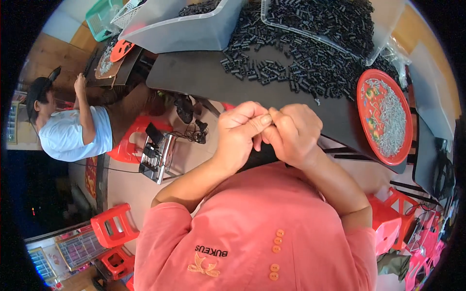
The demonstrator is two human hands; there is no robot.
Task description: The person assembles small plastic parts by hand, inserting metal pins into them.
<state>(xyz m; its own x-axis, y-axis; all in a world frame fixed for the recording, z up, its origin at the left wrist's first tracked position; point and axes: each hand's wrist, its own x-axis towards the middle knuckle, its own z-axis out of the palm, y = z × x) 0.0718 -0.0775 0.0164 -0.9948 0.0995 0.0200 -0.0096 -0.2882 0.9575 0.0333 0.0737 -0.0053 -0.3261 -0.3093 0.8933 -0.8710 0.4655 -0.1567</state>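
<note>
My left hand [239, 132] and my right hand [296, 130] meet in front of my chest, near the table's front edge. Both are closed, with thumbs and fingers pressed together where they touch. Whatever they pinch is hidden or too small to name. Beyond them, a large heap of small black plastic parts [310, 72] covers much of the dark table [194, 72]. To the right, a round red tray [361, 104] holds many small silvery metal pieces [392, 121] that look like screws or pins.
Two translucent plastic bins [179, 36] [320, 36] with black parts stand at the back. A person [77, 128] in a light blue shirt works at another table on the left. Red stools [114, 225] [383, 220] and a metal device with cables [158, 153] are around me.
</note>
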